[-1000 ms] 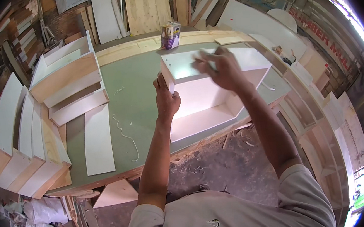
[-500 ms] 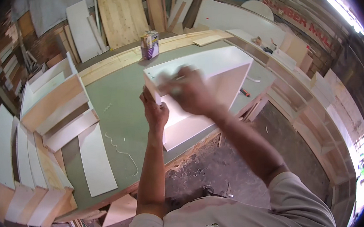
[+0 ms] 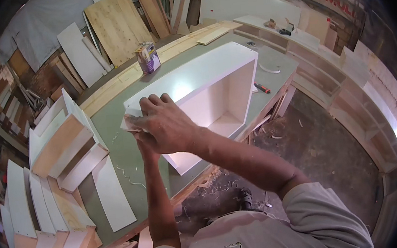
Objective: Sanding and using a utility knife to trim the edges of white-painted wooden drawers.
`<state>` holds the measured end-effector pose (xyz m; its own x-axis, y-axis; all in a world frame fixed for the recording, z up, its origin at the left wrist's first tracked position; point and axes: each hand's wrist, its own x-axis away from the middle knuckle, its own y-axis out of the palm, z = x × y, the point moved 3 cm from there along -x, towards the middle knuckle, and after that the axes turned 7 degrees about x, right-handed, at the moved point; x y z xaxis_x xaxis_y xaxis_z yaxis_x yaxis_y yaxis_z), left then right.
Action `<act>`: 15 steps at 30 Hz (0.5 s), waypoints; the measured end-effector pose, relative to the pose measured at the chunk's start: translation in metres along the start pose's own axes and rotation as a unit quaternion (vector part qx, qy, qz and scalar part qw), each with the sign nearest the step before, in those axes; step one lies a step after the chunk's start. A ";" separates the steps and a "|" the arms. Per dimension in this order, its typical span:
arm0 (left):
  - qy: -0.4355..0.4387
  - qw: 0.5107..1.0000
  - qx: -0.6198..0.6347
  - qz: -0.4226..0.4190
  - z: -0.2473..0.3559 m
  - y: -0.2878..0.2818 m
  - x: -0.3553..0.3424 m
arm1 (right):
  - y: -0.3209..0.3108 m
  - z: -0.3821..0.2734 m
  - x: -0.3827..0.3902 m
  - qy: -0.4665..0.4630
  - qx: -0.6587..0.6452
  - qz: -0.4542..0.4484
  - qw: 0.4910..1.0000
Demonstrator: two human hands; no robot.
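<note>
An open white box, drawer-like (image 3: 194,79), stands on the green-topped workbench (image 3: 174,71), its open side facing me. My right hand (image 3: 165,122) is closed at the box's left end, knuckles up and fingers curled over the top corner. A pale edge shows by its thumb; whether that is the box's corner or something held, I cannot make out. Below and behind it is my left hand (image 3: 147,150), close against the same end, its fingers mostly hidden by the right hand.
A purple-and-white carton (image 3: 148,58) stands behind the box. An orange-and-black tool (image 3: 262,88) lies at the bench's right. Another drawer-like box (image 3: 64,141) and several stacked boards (image 3: 45,220) fill the left side, beside a loose white panel (image 3: 113,196). Long shelving frames (image 3: 330,106) curve along the right.
The box has swung round, its left end shifting left and toward me. My right hand has moved left and down onto that end, now covering much of my left hand.
</note>
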<state>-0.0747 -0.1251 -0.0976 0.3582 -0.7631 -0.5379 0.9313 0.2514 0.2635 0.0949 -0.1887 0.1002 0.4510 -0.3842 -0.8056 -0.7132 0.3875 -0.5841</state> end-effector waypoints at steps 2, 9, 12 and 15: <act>0.091 0.974 -0.205 -0.029 0.002 0.000 -0.002 | -0.009 0.056 0.009 -0.037 0.003 -0.066 0.997; -0.026 0.966 -0.255 0.029 0.013 0.003 0.004 | -0.177 0.367 0.103 0.189 0.236 0.030 0.953; -0.027 0.947 -0.318 0.030 0.044 0.008 0.015 | -0.225 0.451 0.166 0.295 0.238 0.015 0.925; 0.057 0.915 -0.387 0.100 0.116 0.046 0.042 | -0.253 0.493 0.256 0.273 0.292 0.005 0.917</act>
<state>-0.0243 -0.2146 -0.0147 0.4899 -0.5992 -0.6332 0.5978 0.7596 -0.2563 0.6553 0.0281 -0.0067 -0.0024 -0.6786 -0.7345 -0.2343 0.7144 -0.6593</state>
